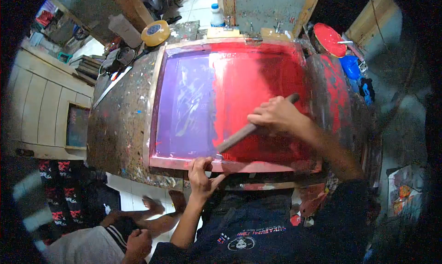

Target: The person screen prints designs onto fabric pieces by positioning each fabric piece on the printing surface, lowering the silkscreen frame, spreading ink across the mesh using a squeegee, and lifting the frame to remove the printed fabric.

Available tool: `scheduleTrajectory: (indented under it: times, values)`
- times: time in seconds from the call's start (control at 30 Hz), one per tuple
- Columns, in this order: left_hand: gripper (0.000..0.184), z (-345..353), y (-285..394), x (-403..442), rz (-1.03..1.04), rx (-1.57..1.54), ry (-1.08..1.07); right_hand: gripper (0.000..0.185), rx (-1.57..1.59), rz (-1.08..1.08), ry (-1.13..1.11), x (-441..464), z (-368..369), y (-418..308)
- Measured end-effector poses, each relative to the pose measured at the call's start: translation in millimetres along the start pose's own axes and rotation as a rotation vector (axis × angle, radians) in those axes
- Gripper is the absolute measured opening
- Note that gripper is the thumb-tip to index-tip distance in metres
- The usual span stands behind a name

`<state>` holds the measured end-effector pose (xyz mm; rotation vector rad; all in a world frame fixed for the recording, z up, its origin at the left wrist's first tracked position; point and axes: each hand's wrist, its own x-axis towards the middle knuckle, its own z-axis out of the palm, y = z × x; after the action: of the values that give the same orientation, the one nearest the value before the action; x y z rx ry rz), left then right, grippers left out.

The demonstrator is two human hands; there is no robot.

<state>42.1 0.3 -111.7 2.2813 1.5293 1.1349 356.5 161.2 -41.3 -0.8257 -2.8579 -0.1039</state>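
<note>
A screen printing frame lies on the worktable, its mesh purple on the left and coated with wet red ink on the right. My right hand is wrapped round a long wooden squeegee, held slantwise over the red part. The squeegee's lower left end sits at the ink's edge near the frame's front rail. My left hand is at that front rail, fingers curled over it and thumb below.
Behind the frame stand a roll of tape and a white bottle with a blue cap. A red-inked round lid or tub is at the back right. A metal ruler lies left. Another person sits at lower left, near printed dark cloth.
</note>
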Motion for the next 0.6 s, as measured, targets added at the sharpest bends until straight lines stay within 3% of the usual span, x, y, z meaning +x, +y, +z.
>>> scheduleTrajectory:
  times: [0.13,0.2,0.3,0.4,0.43,0.6]
  values:
    - [0.067,-3.3,7.6,15.5,0.092,0.060,0.035,0.032,0.115,0.093,-0.028,9.1,-9.5,28.6]
    - [0.067,-1.6,3.6,8.5,0.080,0.036,0.029,0.025,0.115,0.139,0.194,32.2,-8.1,78.6]
    - [0.067,4.8,-0.5,0.2,0.021,0.046,0.030,0.043,-0.011,0.263,0.337,64.2,2.0,154.7]
    - [0.067,1.3,1.4,1.4,0.027,0.034,0.017,0.053,-0.338,0.341,0.462,71.7,10.3,185.5]
    - [0.066,-0.1,2.9,4.7,0.035,0.027,0.009,0.057,-0.334,0.386,0.364,74.8,14.2,192.6]
    - [0.068,-3.4,6.7,7.0,0.021,0.041,-0.019,0.054,-0.306,0.536,0.366,80.2,31.0,178.5]
